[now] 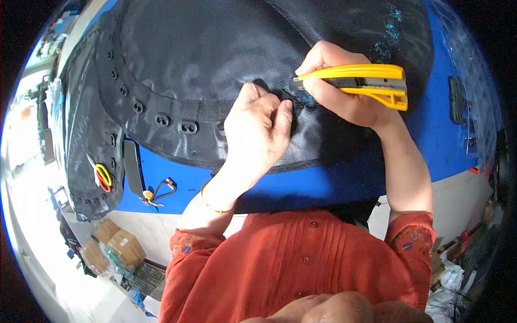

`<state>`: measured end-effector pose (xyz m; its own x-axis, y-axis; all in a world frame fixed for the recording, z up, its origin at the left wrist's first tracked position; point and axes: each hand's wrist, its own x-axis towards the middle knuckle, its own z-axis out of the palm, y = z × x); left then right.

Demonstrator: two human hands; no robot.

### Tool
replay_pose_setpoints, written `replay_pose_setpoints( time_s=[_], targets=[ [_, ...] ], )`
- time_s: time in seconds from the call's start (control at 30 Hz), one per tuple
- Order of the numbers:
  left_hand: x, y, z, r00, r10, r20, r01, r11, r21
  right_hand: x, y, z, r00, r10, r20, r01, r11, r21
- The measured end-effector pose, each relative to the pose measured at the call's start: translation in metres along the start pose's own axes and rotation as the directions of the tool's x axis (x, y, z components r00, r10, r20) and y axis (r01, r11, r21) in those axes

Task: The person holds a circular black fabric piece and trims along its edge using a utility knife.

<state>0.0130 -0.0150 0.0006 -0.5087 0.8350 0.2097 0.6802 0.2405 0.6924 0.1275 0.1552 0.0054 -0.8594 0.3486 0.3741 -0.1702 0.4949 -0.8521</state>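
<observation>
Black mesh fabric (pixel 177 59) with a stitched border and a row of black plastic eyelets (pixel 162 120) covers much of the blue table (pixel 258 194). My left hand (pixel 258 121) is closed on a bunched fold of this fabric, thumb against the curled fingers. In my right hand (pixel 344 86) is a yellow utility knife (pixel 379 83), its tip end pointing left at the fabric just beside my left hand. The blade itself is hard to make out. Teal thread scraps (pixel 307 98) show under the knife tip, and more teal bits (pixel 392 32) lie at the upper right.
At the left of the table are a phone (pixel 132 166), a strap loop (pixel 164 188) and red-and-yellow scissors (pixel 103 177) on another black fabric piece (pixel 81 134). A dark strip (pixel 455 100) lies at the right. Cardboard boxes (pixel 126 247) stand on the floor at lower left.
</observation>
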Motion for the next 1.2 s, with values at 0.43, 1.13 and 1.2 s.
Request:
replay_pose_setpoints(
  time_s=[0.43, 1.13, 1.2],
  targets=[
    [0.0009, 0.0011, 0.0014, 1.000, 0.013, 0.000, -0.013, 1.000, 0.016, 0.0001, -0.0020, 0.0020, 1.000, -0.017, 0.025, 0.017, 1.000, -0.023],
    [0.0005, -0.0016, 0.0008, 0.999, 0.028, 0.015, -0.029, 0.996, 0.084, -0.0017, -0.0035, -0.0034, 0.993, -0.021, 0.116, 0.040, 0.986, -0.160],
    [0.0004, -0.0010, 0.0008, 1.000, 0.022, 0.014, -0.023, 0.997, 0.075, -0.0016, -0.0048, -0.0060, 0.988, -0.016, 0.152, 0.032, 0.994, -0.107]
  ],
)
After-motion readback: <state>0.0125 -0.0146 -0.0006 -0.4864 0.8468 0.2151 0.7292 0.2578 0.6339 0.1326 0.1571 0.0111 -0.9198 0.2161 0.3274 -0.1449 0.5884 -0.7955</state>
